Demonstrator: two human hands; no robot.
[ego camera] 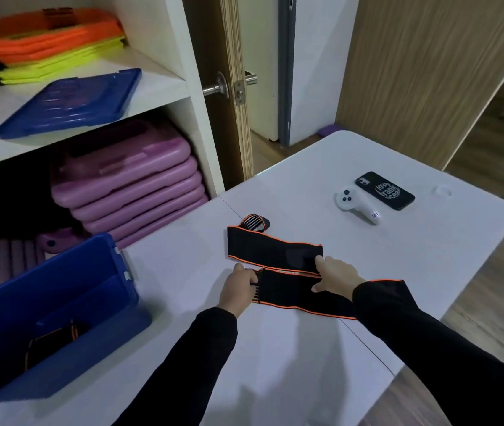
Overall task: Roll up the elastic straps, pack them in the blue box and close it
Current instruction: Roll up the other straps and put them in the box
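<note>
A black elastic strap [287, 290] with orange edges lies flat on the white table [275, 364]. My left hand [237, 289] grips its left end, and my right hand [335, 276] presses down on its middle. A second black strap [272, 249] lies just behind it, one end curled up [255, 223]. The open blue box [53, 299] stands at the table's left edge with a rolled strap [52, 341] inside. Its blue lid [69, 103] rests on the shelf above.
A black phone [384, 190] and a white controller [356, 204] lie at the far right of the table. Purple cases [130, 186] fill the lower shelf, with orange and yellow fabric [44, 44] above. A door [223, 87] stands behind.
</note>
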